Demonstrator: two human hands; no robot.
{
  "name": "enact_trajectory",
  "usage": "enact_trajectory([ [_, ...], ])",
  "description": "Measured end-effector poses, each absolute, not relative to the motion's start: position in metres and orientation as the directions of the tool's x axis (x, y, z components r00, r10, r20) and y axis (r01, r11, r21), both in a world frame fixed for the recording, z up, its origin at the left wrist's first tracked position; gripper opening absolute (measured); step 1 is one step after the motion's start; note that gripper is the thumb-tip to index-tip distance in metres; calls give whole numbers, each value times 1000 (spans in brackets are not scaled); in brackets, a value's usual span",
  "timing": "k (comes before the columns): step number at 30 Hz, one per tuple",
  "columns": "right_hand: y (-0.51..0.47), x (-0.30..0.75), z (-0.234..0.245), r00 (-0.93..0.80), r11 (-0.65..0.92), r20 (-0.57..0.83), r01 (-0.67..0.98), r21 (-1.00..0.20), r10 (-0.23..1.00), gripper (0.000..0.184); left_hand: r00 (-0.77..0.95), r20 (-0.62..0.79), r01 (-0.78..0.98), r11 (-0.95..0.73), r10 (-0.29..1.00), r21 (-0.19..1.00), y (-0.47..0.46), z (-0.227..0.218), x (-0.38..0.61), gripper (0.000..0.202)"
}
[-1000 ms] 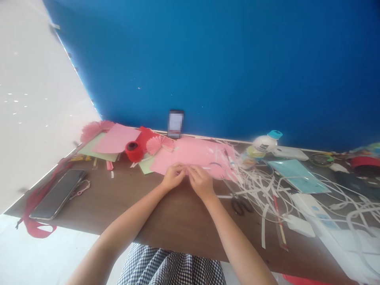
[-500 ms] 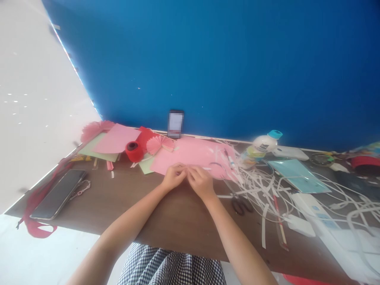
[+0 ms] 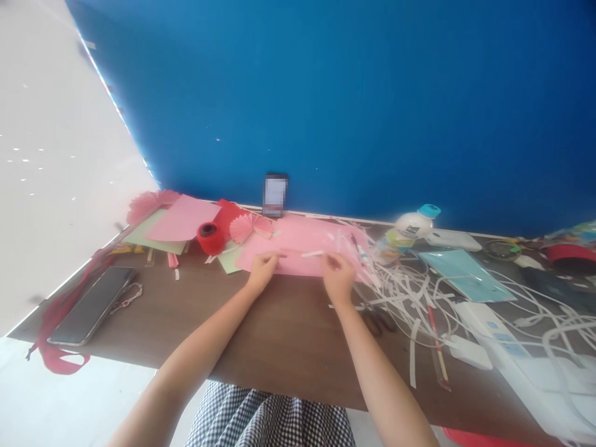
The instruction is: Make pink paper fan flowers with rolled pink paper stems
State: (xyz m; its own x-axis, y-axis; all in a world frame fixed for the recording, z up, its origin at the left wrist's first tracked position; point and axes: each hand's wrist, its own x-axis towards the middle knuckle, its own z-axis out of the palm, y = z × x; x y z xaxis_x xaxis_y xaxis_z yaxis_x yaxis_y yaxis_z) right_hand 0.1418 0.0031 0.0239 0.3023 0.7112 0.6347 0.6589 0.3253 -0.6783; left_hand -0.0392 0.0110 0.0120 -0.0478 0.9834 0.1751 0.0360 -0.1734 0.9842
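Note:
My left hand [image 3: 264, 270] is over the front edge of a pink paper sheet [image 3: 305, 233], thumb and fingers pinched together. Whatever lies in that pinch blends into the pink and I cannot make it out. To the right, my right hand [image 3: 338, 276] closes its fingertips at the end of a short white strip [image 3: 311, 253], which points toward my left hand. A gap separates the two hands. Left of the sheet are a pleated pink paper fan [image 3: 250, 228] and a red roll [image 3: 210, 238].
A phone [image 3: 275, 195] leans on the blue wall. A capped bottle [image 3: 412, 226], dark-handled scissors [image 3: 378, 321], tangled white strips and cables [image 3: 414, 288], a teal packet [image 3: 468, 276] and a power strip [image 3: 496, 332] lie right. Another phone [image 3: 93, 304] is left.
My hands have moved apart from where they met, the right one farther to the right. The white strip now shows between them.

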Motion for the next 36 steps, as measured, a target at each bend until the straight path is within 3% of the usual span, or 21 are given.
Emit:
enact_trajectory([
  [9, 24, 211, 12, 714, 21, 381, 457, -889, 587, 21, -244, -4, -87, -18, 970, 996, 28, -1, -58, 29],
  [12, 25, 227, 11, 787, -29, 311, 384, -923, 533, 28, -275, -12, -114, -20, 961, 993, 31, -4, -62, 29],
  [14, 26, 234, 10, 782, -61, 337, 429, -901, 524, 31, -292, -3, -114, -32, 956, 993, 32, -5, -62, 30],
  [16, 26, 236, 10, 711, -52, 482, 586, -809, 513, 34, -291, 2, -108, -35, 957, 994, 32, -4, -62, 30],
  [19, 25, 226, 14, 466, 21, 735, 838, -546, 493, 41, -261, 6, -84, -29, 965, 996, 30, -1, -60, 27],
  [22, 19, 201, 22, 227, 148, 822, 925, -350, 523, 36, -178, 103, -11, -107, 979, 994, 24, 4, -57, 26],
  [24, 13, 179, 25, 16, 339, 812, 904, -261, 583, 29, -93, 181, 41, -178, 979, 983, 20, 8, -55, 27],
  [28, 2, 143, 25, -248, 564, 696, 782, -266, 673, 23, 24, 218, 88, -219, 976, 972, 12, 14, -49, 27],
  [36, -4, 128, 18, -234, 577, 683, 749, -327, 692, 16, 108, 219, -20, -219, 970, 976, 10, 8, -42, 25],
])
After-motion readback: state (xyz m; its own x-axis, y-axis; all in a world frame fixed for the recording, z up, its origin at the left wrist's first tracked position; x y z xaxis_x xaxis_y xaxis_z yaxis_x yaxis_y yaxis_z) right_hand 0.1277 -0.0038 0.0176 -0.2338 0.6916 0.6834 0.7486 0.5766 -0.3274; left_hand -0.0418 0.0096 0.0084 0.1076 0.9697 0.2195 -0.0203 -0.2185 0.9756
